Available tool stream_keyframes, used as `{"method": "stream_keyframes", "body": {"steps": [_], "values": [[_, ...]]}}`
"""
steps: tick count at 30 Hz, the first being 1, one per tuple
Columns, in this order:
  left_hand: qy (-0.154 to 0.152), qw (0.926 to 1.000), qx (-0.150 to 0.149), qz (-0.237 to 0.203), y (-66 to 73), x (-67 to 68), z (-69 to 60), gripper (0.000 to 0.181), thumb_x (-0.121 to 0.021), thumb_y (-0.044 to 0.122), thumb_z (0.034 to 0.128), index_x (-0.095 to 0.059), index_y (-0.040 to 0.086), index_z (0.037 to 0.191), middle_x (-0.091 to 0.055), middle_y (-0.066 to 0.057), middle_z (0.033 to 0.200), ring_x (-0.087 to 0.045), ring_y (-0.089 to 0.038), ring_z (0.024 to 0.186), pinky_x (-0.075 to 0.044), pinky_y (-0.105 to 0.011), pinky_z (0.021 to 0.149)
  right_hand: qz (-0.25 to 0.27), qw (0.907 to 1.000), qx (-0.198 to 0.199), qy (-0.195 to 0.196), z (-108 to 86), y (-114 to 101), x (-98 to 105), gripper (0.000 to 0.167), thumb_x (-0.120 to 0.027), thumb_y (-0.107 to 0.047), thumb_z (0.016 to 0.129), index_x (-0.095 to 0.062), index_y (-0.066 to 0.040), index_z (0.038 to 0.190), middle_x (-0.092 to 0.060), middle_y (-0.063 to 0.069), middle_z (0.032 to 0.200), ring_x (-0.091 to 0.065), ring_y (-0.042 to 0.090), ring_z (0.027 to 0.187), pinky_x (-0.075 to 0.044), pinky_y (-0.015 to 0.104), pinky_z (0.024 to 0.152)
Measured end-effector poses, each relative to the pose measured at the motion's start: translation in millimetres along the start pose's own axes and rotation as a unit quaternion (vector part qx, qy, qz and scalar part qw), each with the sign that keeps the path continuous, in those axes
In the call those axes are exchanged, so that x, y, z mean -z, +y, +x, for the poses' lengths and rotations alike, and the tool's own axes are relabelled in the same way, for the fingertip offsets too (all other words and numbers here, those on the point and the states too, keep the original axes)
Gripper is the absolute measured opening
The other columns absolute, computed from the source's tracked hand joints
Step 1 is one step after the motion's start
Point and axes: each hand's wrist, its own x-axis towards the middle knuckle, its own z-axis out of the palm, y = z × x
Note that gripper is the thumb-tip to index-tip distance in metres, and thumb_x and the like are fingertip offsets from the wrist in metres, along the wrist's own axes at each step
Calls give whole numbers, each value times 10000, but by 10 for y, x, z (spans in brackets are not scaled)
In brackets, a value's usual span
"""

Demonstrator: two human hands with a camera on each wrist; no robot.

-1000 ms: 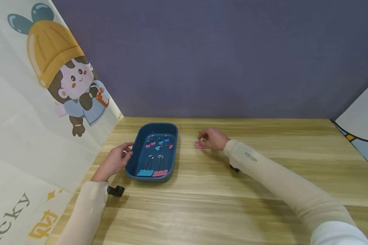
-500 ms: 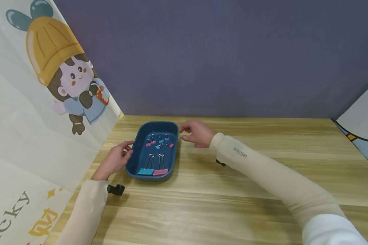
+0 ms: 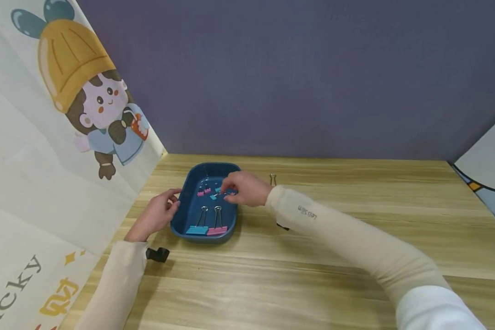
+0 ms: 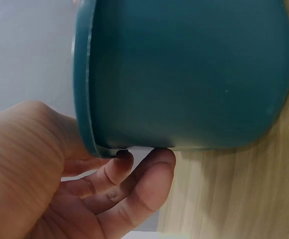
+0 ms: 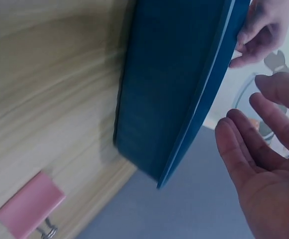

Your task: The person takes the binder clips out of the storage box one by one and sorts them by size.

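A blue tray (image 3: pixel 176 224) stands on the table and holds several small binder clips, plus a large blue binder clip (image 3: pixel 197 230) and a large pink binder clip (image 3: pixel 217 231) side by side at its near end. My left hand (image 3: pixel 156 214) rests its fingertips against the tray's left side; the left wrist view shows bent fingers (image 4: pixel 151 186) touching the outer wall. Over the tray's right rim reaches my right hand (image 3: pixel 247 188), above the small clips. In the right wrist view its fingers (image 5: pixel 234 149) are loosely bent, with nothing seen between them.
Right of the tray, a pink binder clip (image 5: pixel 31 204) lies on the wooden table (image 3: pixel 313 284); in the head view my forearm covers most of it. A dark purple partition (image 3: pixel 280 82) stands behind, and a printed white panel (image 3: pixel 24 183) at the left.
My right hand has moved left from the pink clip on the table to above the tray, and the clip remains behind. The left hand keeps its place at the tray's side.
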Motion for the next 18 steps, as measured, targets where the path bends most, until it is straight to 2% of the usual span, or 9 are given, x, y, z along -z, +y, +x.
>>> {"method": "stream_keyframes", "body": {"steps": [6, 18], "values": [[-30, 10000, 11, 4, -14, 1, -3, 390, -502, 19, 957, -447, -53, 1336, -536, -142, 938, -517, -181, 641, -474, -288, 559, 220, 9989, 228, -338, 69, -132, -126, 174, -683, -156, 874, -693, -89, 1034, -647, 63, 1037, -601, 194, 931, -464, 240, 808], [16, 9998, -134, -161, -56, 5, -5, 369, -523, 15, 949, -478, -40, 1312, -555, -147, 948, -498, -159, 567, -455, -285, 525, 435, 9948, 114, -918, 267, -307, -478, 218, -725, -210, 848, -701, -94, 1031, -665, -10, 981, -602, 128, 908, -447, 186, 784]]}}
